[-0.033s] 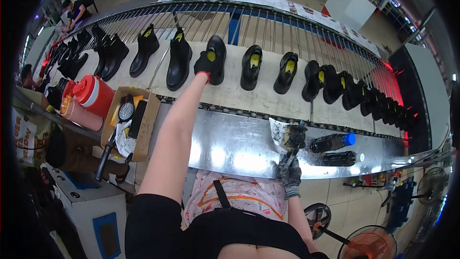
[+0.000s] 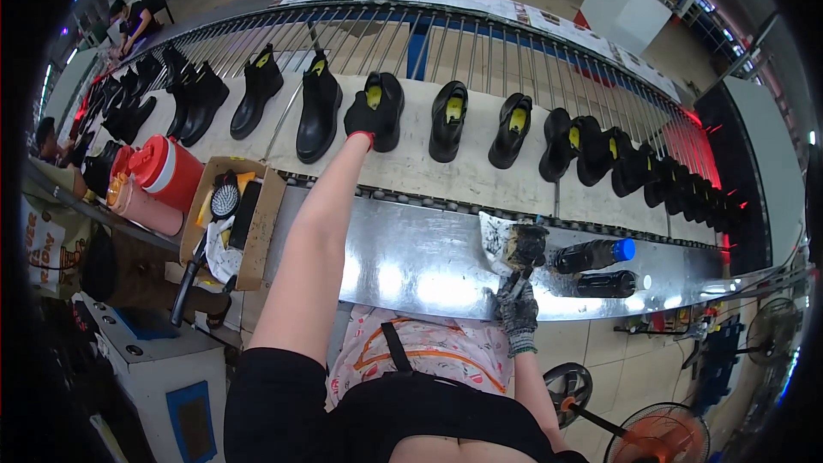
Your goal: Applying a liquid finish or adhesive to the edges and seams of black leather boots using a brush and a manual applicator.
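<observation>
On the conveyor, a black ankle boot point(image 2: 390, 117) with a yellow lining stands in the middle of a row. My left hand point(image 2: 363, 116), in a black glove with a red cuff, grips its left side; the fingertips blend into the dark boot. My right hand point(image 2: 518, 315) wears a stained grey knit glove and is closed around a slim-handled tool point(image 2: 518, 279), whose kind I cannot make out. The tool's far end meets a blackened, square-looking item point(image 2: 525, 245) lying on a smeared white sheet point(image 2: 495, 242), on the metal ledge point(image 2: 411, 261).
More black boots line the pale conveyor belt point(image 2: 480, 173) on both sides. Two dark bottles, one with a blue cap point(image 2: 624, 249), lie on the ledge. To the left are a cardboard box point(image 2: 255, 249) with brushes and a red jug point(image 2: 171, 173). People sit far left.
My left hand has shifted slightly on the boot, and the boot has turned a little, showing its yellow lining higher up. My right hand and its tool have barely moved.
</observation>
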{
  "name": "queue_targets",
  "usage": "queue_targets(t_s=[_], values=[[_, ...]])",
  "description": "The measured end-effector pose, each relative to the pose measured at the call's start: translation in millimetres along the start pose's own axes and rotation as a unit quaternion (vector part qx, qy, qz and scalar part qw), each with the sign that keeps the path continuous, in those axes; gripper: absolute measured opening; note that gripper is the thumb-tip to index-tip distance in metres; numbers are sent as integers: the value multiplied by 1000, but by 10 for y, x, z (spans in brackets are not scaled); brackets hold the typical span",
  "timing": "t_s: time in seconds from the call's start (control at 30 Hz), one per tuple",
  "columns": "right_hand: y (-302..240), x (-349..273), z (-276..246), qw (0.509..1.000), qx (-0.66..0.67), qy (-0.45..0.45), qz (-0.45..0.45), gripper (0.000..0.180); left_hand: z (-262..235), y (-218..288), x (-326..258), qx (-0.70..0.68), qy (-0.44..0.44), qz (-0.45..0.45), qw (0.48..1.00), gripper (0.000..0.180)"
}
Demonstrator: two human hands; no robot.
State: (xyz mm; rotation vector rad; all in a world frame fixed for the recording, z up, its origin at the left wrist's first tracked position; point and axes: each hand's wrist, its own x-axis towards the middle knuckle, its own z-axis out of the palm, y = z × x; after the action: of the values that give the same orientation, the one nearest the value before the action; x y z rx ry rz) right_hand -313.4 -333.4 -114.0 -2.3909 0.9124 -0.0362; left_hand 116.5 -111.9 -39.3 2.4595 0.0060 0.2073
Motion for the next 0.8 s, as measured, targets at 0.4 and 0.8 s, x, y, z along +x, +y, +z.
queue_targets(t_s=[0.4, 0.8], values=[[37, 9, -115, 996, 63, -62, -13, 47, 652, 458, -2509, -119, -340, 73, 930, 91], [-57, -279, -221, 991, 120, -52, -22, 43, 1010, 675, -2882, -141, -317, 142, 927, 80]])
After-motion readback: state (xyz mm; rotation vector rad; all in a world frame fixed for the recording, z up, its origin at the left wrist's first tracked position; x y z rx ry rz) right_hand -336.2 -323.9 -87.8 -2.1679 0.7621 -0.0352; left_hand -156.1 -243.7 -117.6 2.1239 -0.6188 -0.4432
